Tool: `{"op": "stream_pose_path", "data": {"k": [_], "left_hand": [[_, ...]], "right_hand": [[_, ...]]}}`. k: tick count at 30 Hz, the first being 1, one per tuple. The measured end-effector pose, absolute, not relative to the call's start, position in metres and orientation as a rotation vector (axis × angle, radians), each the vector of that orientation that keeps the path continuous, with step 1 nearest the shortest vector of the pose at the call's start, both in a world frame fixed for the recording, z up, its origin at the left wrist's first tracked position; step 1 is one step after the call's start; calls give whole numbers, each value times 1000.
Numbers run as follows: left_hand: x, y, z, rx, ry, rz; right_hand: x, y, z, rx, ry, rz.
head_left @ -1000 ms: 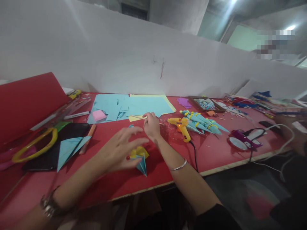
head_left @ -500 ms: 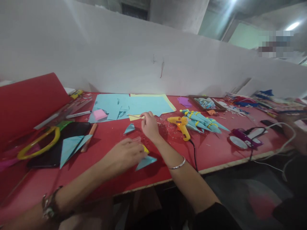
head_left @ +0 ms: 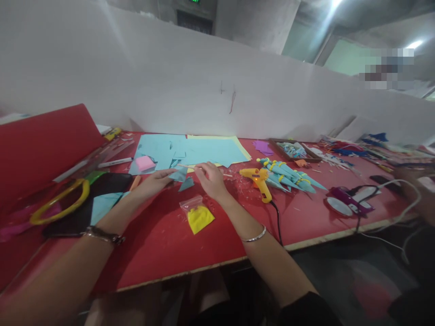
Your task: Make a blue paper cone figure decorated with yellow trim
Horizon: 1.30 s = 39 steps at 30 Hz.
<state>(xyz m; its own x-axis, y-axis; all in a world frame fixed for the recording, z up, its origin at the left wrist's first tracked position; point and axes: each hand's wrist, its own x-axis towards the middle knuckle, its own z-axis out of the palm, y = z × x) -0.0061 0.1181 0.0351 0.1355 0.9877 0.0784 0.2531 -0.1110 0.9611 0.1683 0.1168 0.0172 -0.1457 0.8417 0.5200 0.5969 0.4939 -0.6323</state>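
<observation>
The left hand (head_left: 158, 180) holds a folded blue paper piece (head_left: 179, 174) above the table (head_left: 152, 244); its grip pinches the piece at the fingertips. The grip of the right hand (head_left: 210, 179) is closed around a thin stick (head_left: 189, 167). A second blue piece (head_left: 186, 184) lies between the hands. A yellow packet (head_left: 200, 218) lies nearer the front edge. A glue gun (head_left: 257, 180) rests beside the right hand.

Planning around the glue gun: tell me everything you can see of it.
The glue gun has a yellow, plastic-looking body with a small orange light. It lies on the red table, nozzle pointing left, black cord trailing from its handle. Nobody is touching it; whether it touches the blue paper cones is unclear.
</observation>
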Motion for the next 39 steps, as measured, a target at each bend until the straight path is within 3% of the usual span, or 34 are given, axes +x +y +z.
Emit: {"op": "stream_pose_path", "data": {"k": [9, 17, 32, 39], "left_hand": [[-4, 112, 37, 1427, 1073, 935], [-4, 111, 30, 1164, 971, 1064], [-3, 110, 37, 1654, 1381, 1259], [0, 109, 39, 1695, 1347, 1215]], "right_hand": [[165, 118, 12, -1246, -1984, 320], [165, 115, 15, -1283, -1958, 333], [164, 113, 15, -1294, -1977, 292], [163, 113, 15, -1266, -1925, 208]]}}
